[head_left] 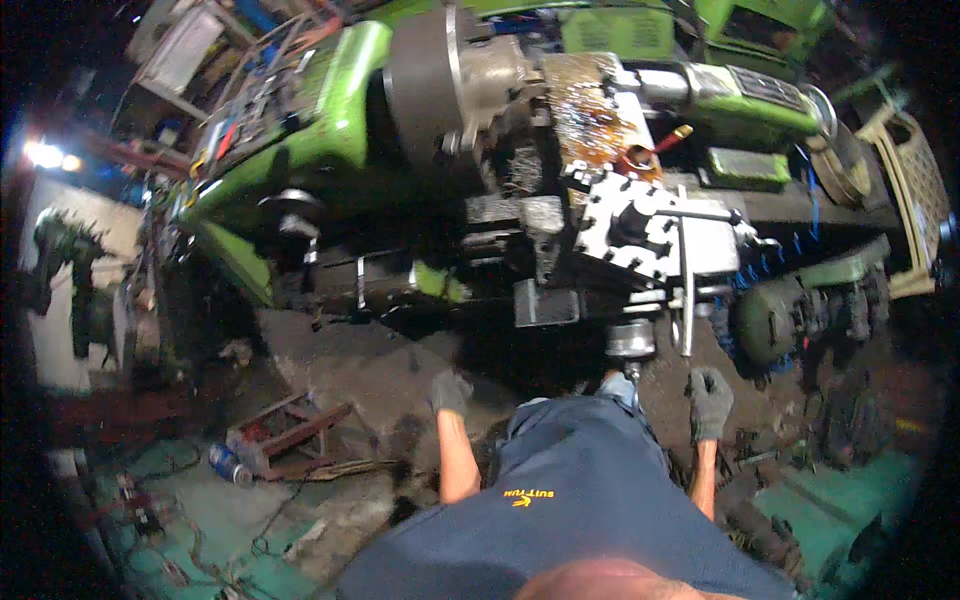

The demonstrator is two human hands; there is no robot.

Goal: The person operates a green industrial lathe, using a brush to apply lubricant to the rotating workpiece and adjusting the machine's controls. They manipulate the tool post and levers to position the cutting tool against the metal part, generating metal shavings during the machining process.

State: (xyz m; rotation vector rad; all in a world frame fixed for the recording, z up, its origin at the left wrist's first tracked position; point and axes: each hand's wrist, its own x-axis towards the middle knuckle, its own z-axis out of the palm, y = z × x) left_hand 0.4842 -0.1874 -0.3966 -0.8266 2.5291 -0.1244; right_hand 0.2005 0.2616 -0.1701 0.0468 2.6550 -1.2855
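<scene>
I stand in front of a green lathe point(340, 110) with a dark chuck point(420, 85) and a grey tool post point(640, 225). My left hand point(450, 390), in a dark grey glove, hangs by my side below the machine and holds nothing, its fingers curled. My right hand point(709, 400), gloved the same way, hangs lower right of a round carriage handwheel point(630, 340) and below a long metal lever point(686, 290); it touches neither. Metal shavings point(585, 100) cover the bed behind the tool post.
A small reddish metal stand point(285, 430) and a blue can point(225, 462) lie on the dirty floor to my left. A dark green motor point(775, 320) sits at the lathe's right end, a beige plastic chair point(915, 190) beyond it. A bright lamp point(45, 155) glares far left.
</scene>
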